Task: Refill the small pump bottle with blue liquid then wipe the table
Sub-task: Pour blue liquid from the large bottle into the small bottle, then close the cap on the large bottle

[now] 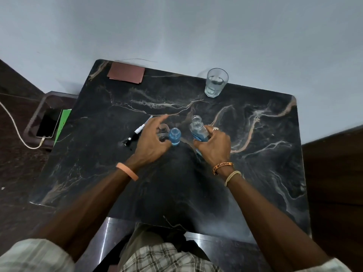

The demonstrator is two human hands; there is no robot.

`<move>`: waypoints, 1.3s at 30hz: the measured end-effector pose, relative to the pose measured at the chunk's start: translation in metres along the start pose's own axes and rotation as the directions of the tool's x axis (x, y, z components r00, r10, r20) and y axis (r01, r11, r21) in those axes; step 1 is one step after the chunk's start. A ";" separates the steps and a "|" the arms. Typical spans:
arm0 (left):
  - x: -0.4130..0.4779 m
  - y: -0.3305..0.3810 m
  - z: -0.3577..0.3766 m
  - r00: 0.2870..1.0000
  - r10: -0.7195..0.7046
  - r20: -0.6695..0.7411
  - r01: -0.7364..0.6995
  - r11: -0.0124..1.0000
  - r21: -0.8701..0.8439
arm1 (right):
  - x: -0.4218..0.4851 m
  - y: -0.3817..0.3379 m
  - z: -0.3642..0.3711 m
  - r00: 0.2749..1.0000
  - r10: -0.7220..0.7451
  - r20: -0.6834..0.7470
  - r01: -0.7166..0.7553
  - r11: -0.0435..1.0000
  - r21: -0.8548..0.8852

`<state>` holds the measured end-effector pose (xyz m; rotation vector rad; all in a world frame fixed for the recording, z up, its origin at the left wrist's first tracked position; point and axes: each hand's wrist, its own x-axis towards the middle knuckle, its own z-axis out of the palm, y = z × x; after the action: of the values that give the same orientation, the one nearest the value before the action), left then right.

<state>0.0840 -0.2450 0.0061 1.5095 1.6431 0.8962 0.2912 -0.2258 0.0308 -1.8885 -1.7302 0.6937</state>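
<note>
Hands flank the small pump bottle (174,136), uncapped and upright mid-bench (255,173), partly filled with blue; the left hand (149,140) is spread, thumb against its base; the right hand (213,145) grips the larger bottle (197,127), slightly tilted and open-necked. The likely risk: narrow rigid mouths and slick clear plastic, so a misaligned pour would spill across the polished, veined dark stone; the pump head (137,132) lies just left.

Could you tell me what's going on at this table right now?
A seated person is working with two bottles. The right hand grips the big bottle, uncapped, with a little blue liquid left in it. The left hand is open beside the small bottle, which stands uncapped and holds blue liquid. The pump lies on the table. A glass and a cloth sit at the far edge.
</note>
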 end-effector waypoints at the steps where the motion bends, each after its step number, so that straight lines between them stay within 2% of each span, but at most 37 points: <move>1: -0.001 0.006 -0.005 0.996 0.052 -0.073 -0.051 0.998 0.025 | -0.001 0.001 -0.006 1.000 0.002 -0.017 -0.002 1.000 0.015; 3: 0.000 0.023 -0.009 0.971 0.150 -0.185 -0.138 0.988 0.074 | 0.000 0.002 -0.019 0.998 0.007 -0.066 -0.004 0.999 0.046; 5: 0.007 0.049 -0.002 0.948 0.244 -0.205 -0.232 0.969 0.083 | 0.000 0.003 -0.035 0.994 0.014 -0.113 -0.004 0.996 0.087; 7: 0.016 0.078 0.014 0.943 0.297 -0.150 -0.292 0.955 0.057 | 0.002 0.004 -0.052 0.991 0.013 -0.134 0.003 0.993 0.116; 10: 0.025 0.119 0.048 0.956 0.292 0.025 -0.290 0.956 -0.052 | 0.002 0.009 -0.082 0.981 0.020 -0.193 0.001 0.994 0.110; 12: 0.029 0.142 0.068 0.952 0.289 0.105 -0.283 0.957 -0.066 | 0.002 0.014 -0.102 0.974 0.048 -0.223 -0.020 0.992 0.127; 17: 0.038 0.195 0.114 0.947 0.261 0.185 -0.240 0.962 -0.127 | 0.000 0.041 -0.153 0.939 0.092 -0.331 -0.061 0.993 0.103; 21: 0.037 0.228 0.154 0.919 0.237 0.317 -0.194 0.968 -0.160 | -0.008 0.074 -0.181 0.884 0.160 -0.438 -0.123 0.986 0.111; 27: 0.021 0.222 0.212 0.836 0.144 0.529 -0.089 0.988 -0.128 | -0.033 0.132 -0.173 0.836 0.344 -0.429 -0.300 0.939 0.167; 33: 0.000 0.188 0.239 0.781 0.079 0.620 -0.041 0.996 -0.074 | -0.056 0.171 -0.139 0.791 0.438 -0.427 -0.411 0.897 0.159; 36: -0.003 0.179 0.244 0.743 0.052 0.667 -0.037 0.999 -0.036 | -0.059 0.180 -0.128 0.787 0.441 -0.431 -0.413 0.896 0.162; 39: -0.009 0.177 0.244 0.729 0.066 0.681 -0.027 0.997 -0.068 | -0.061 0.184 -0.125 0.783 0.428 -0.451 -0.395 0.902 0.171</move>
<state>0.3833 -0.2361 0.0382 1.5884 1.0219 0.3140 0.5073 -0.3032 0.0068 -2.1849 -0.9789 0.3700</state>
